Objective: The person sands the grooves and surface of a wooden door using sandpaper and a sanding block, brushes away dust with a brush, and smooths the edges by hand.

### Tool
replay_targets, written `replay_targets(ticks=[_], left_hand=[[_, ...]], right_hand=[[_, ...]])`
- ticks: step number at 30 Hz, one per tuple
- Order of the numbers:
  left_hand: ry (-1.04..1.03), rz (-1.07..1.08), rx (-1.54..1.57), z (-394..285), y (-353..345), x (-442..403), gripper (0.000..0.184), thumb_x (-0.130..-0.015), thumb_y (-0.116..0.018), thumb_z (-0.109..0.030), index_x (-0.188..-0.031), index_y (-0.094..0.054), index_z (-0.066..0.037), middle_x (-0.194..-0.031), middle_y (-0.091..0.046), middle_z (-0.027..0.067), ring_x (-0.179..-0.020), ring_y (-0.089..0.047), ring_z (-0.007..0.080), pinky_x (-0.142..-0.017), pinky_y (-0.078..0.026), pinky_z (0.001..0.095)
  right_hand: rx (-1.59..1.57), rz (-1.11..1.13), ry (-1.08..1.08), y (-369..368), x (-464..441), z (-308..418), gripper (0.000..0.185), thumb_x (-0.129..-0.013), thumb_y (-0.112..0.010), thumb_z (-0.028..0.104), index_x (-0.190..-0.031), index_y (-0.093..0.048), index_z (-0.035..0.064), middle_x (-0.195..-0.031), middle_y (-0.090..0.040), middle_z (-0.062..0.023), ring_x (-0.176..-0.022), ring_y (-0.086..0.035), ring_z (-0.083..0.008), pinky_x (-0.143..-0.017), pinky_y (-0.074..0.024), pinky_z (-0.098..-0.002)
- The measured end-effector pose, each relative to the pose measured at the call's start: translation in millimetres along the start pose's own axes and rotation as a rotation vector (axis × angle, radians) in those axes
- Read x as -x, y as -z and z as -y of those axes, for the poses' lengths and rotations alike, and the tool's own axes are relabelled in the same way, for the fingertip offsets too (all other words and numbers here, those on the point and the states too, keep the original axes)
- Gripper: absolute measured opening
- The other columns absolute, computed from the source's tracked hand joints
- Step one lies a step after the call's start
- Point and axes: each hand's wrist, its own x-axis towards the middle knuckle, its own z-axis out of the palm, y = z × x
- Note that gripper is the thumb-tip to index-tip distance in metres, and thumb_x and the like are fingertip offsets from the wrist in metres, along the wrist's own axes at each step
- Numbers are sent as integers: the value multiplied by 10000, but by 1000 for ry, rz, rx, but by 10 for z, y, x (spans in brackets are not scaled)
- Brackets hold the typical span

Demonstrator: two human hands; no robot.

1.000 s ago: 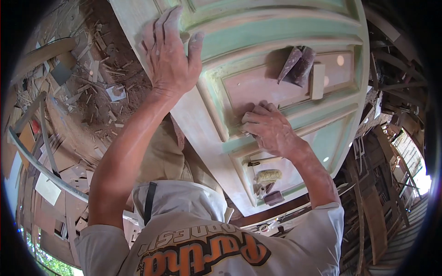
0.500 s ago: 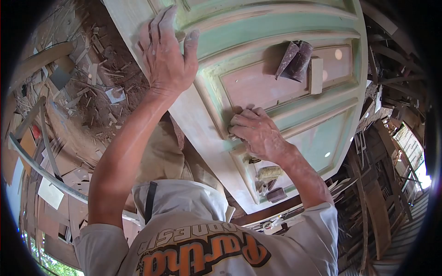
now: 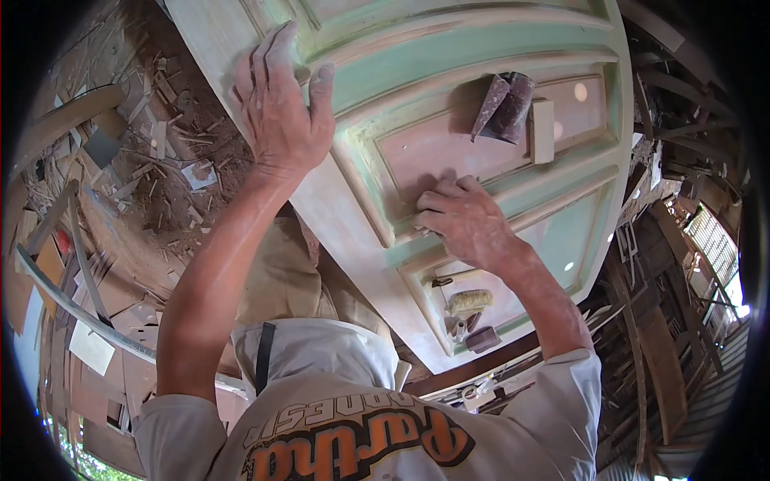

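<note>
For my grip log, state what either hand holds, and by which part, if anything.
The left hand lies open on the panelled piece, holding nothing visible. The right hand curls over it, hiding anything underneath, so its hold cannot be told.

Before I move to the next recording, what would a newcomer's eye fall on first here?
Probably the big panelled piece in pale green and pink, slanting across the upper middle, with the left hand spread on its left border and the right hand curled lower down. Next, the curled dark sheet beside a pale block on a pink panel, then the orange lettering at the bottom.
</note>
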Motion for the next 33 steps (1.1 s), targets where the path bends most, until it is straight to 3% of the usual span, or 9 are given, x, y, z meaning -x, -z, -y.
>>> replay_targets(ticks=[1,4,7,10,13,18,20,33], left_hand=[[3,7,-5,-1,5,8,690,-1079,-649,-432,-1604,-498,-10,-1561,-581,215,-1436,-460,452,-1225,-296,604],[38,30,-53,-54,-10,54,692,-1081,-644,-426,-1604,-494,1,-1561,-575,228,-1433,-461,458,-1227,-297,612],[4,7,-31,1,-4,13,688,-1087,-636,-438,-1600,-500,0,-1560,-578,225,-1437,-464,453,-1221,-301,614],[-2,8,-11,-17,-13,-8,678,-1098,-621,-451,-1601,-505,-12,-1563,-579,215,-1443,-463,447,-1215,-307,610],[26,32,-38,-3,5,59,678,-1096,-625,-451,-1603,-507,-16,-1567,-579,215,-1445,-462,447,-1215,-308,606],[-10,8,-42,6,-14,19,680,-1092,-627,-454,-1599,-510,-16,-1568,-580,213,-1441,-463,449,-1211,-317,605],[-15,7,-17,3,-24,26,679,-1095,-626,-455,-1598,-509,-14,-1565,-580,216,-1438,-464,449,-1211,-317,607],[-20,13,-35,10,-19,21,660,-1091,-649,-399,-1593,-497,1,-1557,-571,235,-1420,-451,461,-1218,-304,620]], right_hand=[[-10,-19,4,3,-1,11,240,-772,-872,250,-943,-738,147,-1088,-647,-20,-1187,-640,-215,-1105,-472,-424],[-174,-111,25,-115,-108,278,140,-821,-802,166,-948,-745,146,-1090,-646,-20,-1194,-639,-212,-1132,-466,-442],[-203,-125,29,-94,-75,263,269,-785,-778,78,-1048,-760,127,-1142,-687,-11,-1189,-662,-246,-1043,-498,-471],[-77,-39,44,17,-14,58,289,-766,-770,50,-1046,-749,117,-1137,-678,-30,-1206,-661,-259,-1094,-486,-487],[-137,-49,16,-42,12,22,160,-819,-780,133,-978,-760,134,-1127,-673,-31,-1238,-641,-240,-1158,-458,-462],[-257,-131,16,-110,-69,202,166,-798,-757,116,-962,-741,133,-1106,-669,-31,-1227,-656,-241,-1157,-471,-467],[-88,-69,45,-39,-28,95,181,-798,-757,107,-977,-746,135,-1116,-675,-26,-1225,-660,-243,-1165,-469,-467],[-100,-137,54,-71,-23,112,164,-828,-740,126,-991,-754,142,-1105,-681,-13,-1189,-667,-211,-1142,-476,-435]])
